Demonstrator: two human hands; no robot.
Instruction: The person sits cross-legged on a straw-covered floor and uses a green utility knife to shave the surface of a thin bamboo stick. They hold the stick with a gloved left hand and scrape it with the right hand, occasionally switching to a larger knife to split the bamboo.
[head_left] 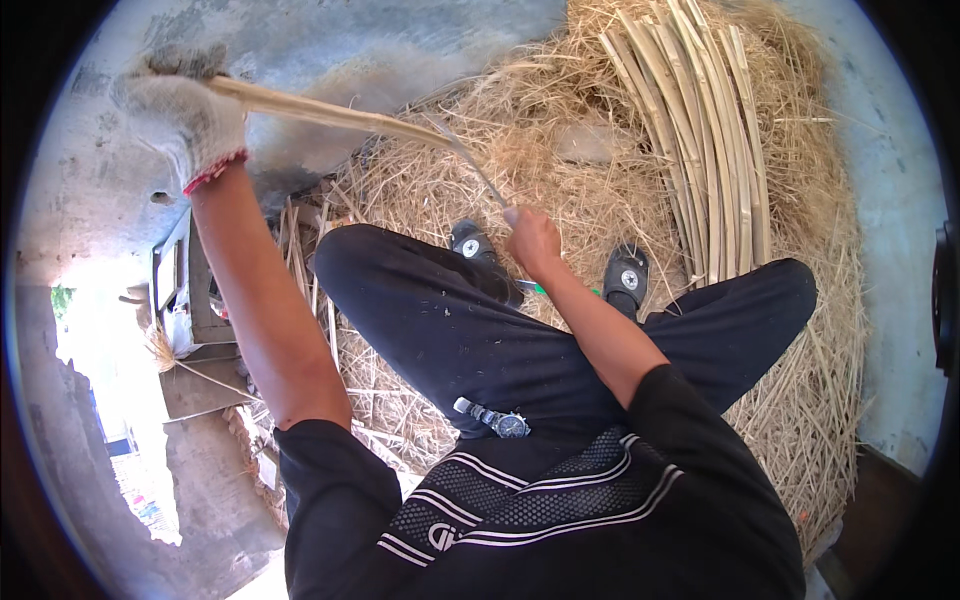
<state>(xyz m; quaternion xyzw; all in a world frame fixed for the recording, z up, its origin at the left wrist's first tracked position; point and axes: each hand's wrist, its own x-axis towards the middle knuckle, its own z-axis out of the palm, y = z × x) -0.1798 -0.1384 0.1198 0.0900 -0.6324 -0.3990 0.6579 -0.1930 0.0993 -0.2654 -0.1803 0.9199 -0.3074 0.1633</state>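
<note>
My left hand (190, 118), in a whitish knitted glove with a red cuff, is raised at the upper left. It grips one end of a long pale bamboo strip (335, 113), which slants down to the right. My bare right hand (533, 240) is closed round a knife, its handle hidden in the fist. The narrow grey blade (470, 160) points up and left, crossing the strip's far end; whether it cuts in cannot be made out. Below, between my feet, a thin green thing (532, 287) shows partly behind my right forearm.
A row of long split bamboo strips (705, 150) lies at the upper right on a thick layer of straw-like shavings (560, 190). A wristwatch (510, 425) rests on my lap. Bluish walls (890, 240) stand on both sides. A wooden box (205, 290) is at the left.
</note>
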